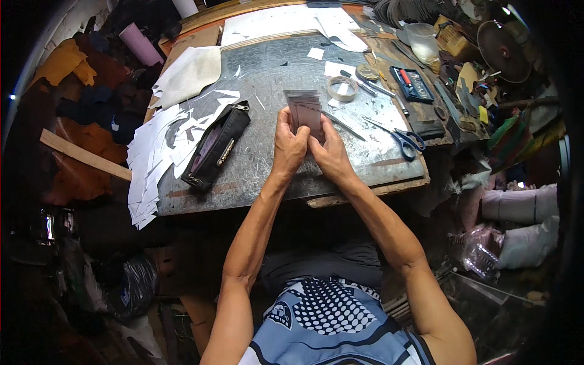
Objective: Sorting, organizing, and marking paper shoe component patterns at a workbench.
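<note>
Both my hands hold a stack of thin, dark brownish-grey rectangular pieces (306, 111) over the table, slightly fanned at the top. My left hand (290, 141) is closed on the stack's left side, its thumb on the front. On the right side my right hand (330, 148) grips it, thumb close to the other thumb. What the pieces are made of, I cannot tell. A black zipped pouch (214, 146) lies gaping left of my hands. To the right rest blue-handled scissors (406, 143) and a slim metal tool (344, 126).
White paper scraps (159, 143) are heaped at the table's left edge. Clear tape (342, 90), a yellowish roll (367, 72) and a blue tray (412, 85) of small tools lie at the right. White sheets (286, 23) cover the far side. Wrapped bundles (520, 204) stand at the right.
</note>
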The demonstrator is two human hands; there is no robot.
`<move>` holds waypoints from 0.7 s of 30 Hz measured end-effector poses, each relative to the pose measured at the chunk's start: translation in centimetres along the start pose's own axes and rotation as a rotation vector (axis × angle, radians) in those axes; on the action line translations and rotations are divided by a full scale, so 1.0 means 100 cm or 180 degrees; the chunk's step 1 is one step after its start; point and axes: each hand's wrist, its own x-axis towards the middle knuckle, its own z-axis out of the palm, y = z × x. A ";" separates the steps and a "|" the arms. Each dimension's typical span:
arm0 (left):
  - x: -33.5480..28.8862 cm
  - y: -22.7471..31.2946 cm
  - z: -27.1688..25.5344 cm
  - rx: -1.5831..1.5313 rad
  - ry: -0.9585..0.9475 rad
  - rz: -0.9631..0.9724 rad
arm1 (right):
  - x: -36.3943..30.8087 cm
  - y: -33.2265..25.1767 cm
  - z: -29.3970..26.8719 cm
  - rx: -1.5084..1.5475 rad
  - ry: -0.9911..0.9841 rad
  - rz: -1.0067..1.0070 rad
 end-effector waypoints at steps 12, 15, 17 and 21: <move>-0.007 -0.012 0.004 0.0608 -0.0204 0.0207 | -0.012 -0.008 0.004 -0.0105 0.0037 0.0159; -0.009 -0.010 0.004 0.0505 -0.0206 0.0033 | -0.011 -0.005 0.002 0.0094 -0.0027 0.0153; -0.009 -0.011 0.002 0.0644 -0.0249 0.0059 | -0.011 -0.006 0.003 0.0078 -0.0034 0.0086; -0.012 -0.009 0.004 0.0745 -0.0215 0.0099 | -0.013 -0.003 0.003 0.0162 -0.0014 0.0113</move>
